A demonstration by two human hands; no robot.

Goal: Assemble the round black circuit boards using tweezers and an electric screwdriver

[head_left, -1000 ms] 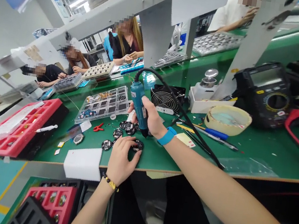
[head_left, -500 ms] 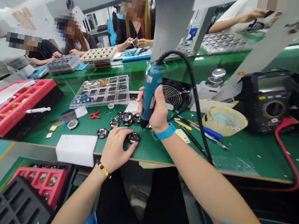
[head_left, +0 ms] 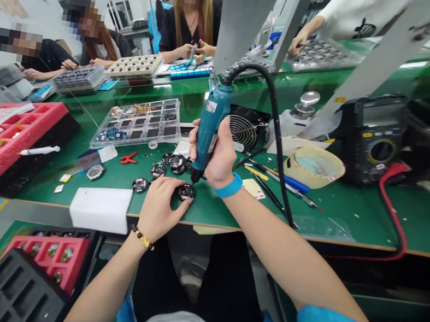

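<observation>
My right hand (head_left: 222, 154) is wrapped round a teal electric screwdriver (head_left: 211, 121), held upright with its black nose pointing down and a black cable leaving its top. Just below that nose, a small round black part (head_left: 186, 192) lies on the green bench. My left hand (head_left: 161, 204) grips this part at its edge between thumb and fingers. The screwdriver's tip is close above the part; whether they touch I cannot tell. More round black parts (head_left: 177, 163) lie behind and to the left of my left hand, some partly hidden by it.
A clear compartment box (head_left: 142, 123) of small components sits behind, with red pliers (head_left: 129, 158) nearby. A white foam block (head_left: 99, 207) lies at the front edge. To the right are a tape roll (head_left: 313, 167), pens and a multimeter (head_left: 380, 140). Several co-workers sit opposite.
The screwdriver tip has come down and nearer to the round black part in my left hand. The whole view has shifted slightly. A co-worker at the upper right has reached to a tray.
</observation>
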